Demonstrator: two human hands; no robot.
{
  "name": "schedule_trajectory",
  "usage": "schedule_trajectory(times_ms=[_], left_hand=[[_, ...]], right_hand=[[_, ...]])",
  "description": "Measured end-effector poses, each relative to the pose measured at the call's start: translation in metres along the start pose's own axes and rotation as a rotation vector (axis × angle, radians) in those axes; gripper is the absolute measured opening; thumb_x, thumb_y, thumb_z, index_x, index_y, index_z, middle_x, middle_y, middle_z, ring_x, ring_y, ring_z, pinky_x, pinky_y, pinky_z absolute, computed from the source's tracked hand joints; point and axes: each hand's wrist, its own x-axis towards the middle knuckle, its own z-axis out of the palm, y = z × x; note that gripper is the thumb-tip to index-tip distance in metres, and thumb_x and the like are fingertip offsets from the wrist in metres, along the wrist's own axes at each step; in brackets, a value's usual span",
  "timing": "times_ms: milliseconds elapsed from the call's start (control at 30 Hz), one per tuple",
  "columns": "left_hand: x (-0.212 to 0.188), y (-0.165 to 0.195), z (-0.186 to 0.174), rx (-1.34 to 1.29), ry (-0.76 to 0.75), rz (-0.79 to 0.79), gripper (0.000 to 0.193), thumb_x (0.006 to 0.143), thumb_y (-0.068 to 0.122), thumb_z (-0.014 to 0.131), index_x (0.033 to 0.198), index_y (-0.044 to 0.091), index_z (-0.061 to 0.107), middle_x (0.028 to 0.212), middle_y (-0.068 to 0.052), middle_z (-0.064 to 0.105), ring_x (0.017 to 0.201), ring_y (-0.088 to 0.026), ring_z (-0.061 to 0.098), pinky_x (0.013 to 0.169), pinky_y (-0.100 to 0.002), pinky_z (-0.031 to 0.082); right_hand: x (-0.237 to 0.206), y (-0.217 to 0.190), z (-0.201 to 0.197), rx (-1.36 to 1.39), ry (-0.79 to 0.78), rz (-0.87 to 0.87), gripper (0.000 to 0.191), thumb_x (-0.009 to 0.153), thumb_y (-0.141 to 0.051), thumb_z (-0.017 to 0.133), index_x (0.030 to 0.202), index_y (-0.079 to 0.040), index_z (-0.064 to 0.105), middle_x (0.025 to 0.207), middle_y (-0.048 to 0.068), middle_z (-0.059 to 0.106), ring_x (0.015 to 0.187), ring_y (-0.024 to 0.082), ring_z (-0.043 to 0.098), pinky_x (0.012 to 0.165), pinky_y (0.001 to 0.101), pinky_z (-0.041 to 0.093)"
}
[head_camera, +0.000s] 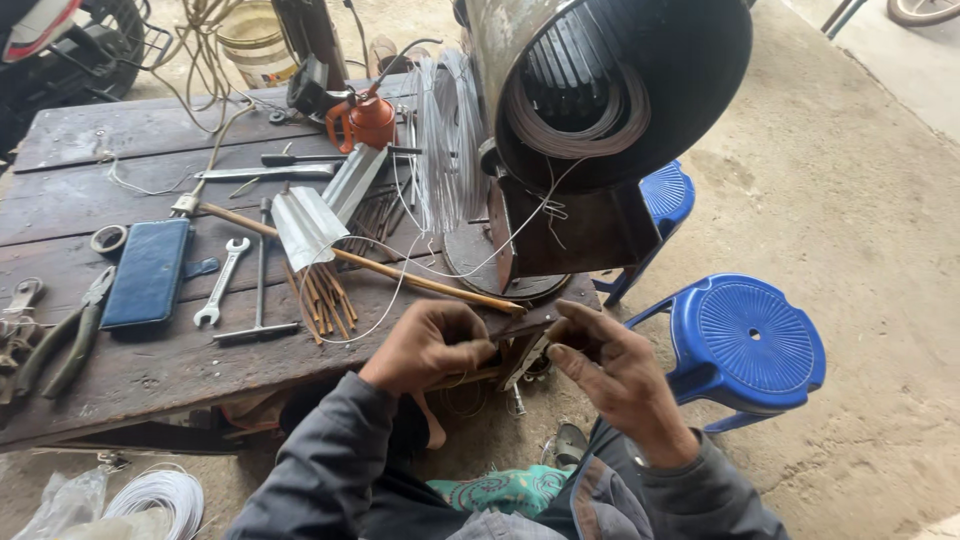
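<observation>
Thin wire (440, 272) runs from the spool at upper centre down to bottom centre; left hand (428, 345) curled, pinching it; right hand (615, 375) fingers pressed together on it. Judged mid-twist; next needs steady tension.

Thin pale wire (400, 290) trailing across bench edge toward hands.
</observation>
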Motion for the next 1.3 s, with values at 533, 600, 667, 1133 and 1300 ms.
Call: schedule_trajectory(times_ms=[533, 600, 667, 1133, 1300], left_hand=[[-0.022, 0.106, 0.067, 0.261, 0.35, 0.724, 0.042, 0.085, 0.016, 0.08, 0.12, 0.001, 0.063, 0.115, -0.017, 0.066, 0.09, -0.025, 0.075, 0.073, -0.032, 0.064], [-0.023, 0.103, 0.073, 0.313, 0.283, 0.757, 0.033, 0.087, 0.016, 0.082, 0.114, 0.003, 0.069, 0.108, -0.014, 0.07, 0.085, -0.023, 0.076, 0.07, -0.033, 0.063], [-0.023, 0.096, 0.079, 0.386, 0.225, 0.801, 0.025, 0.09, 0.018, 0.083, 0.108, 0.005, 0.072, 0.101, -0.011, 0.072, 0.083, -0.022, 0.075, 0.069, -0.034, 0.061], [-0.021, 0.035, 0.078, 0.369, 0.132, 0.73, 0.016, 0.09, 0.02, 0.086, 0.097, 0.009, 0.076, 0.087, -0.006, 0.075, 0.078, -0.021, 0.077, 0.065, -0.035, 0.06], [-0.021, 0.047, 0.085, 0.368, 0.073, 0.758, 0.016, 0.094, 0.022, 0.083, 0.1, 0.01, 0.074, 0.092, -0.007, 0.075, 0.083, -0.022, 0.077, 0.07, -0.036, 0.06]], right_hand=[[-0.023, -0.159, -0.03, -0.494, 0.334, -0.743, 0.016, 0.093, -0.011, 0.068, 0.105, -0.004, 0.059, 0.111, 0.008, 0.072, 0.097, 0.013, 0.077, 0.081, 0.0245, 0.065], [0.002, -0.182, -0.043, -0.923, 0.29, -0.837, 0.02, 0.093, -0.005, 0.076, 0.103, -0.003, 0.059, 0.111, 0.014, 0.072, 0.099, 0.022, 0.076, 0.083, 0.0321, 0.064], [0.032, -0.191, -0.053, -1.201, 0.189, -0.932, 0.022, 0.089, -0.001, 0.079, 0.1, -0.002, 0.06, 0.109, 0.017, 0.071, 0.097, 0.029, 0.075, 0.081, 0.0377, 0.063], [0.089, -0.218, -0.029, -1.882, -0.019, -1.014, 0.01, 0.078, -0.005, 0.075, 0.088, -0.007, 0.075, 0.102, 0.006, 0.074, 0.084, 0.02, 0.071, 0.062, 0.0336, 0.055], [0.105, -0.219, -0.014, -2.062, 0.085, -0.976, 0.005, 0.081, -0.014, 0.073, 0.085, -0.011, 0.072, 0.086, 0.001, 0.066, 0.079, 0.018, 0.069, 0.055, 0.0305, 0.05]])
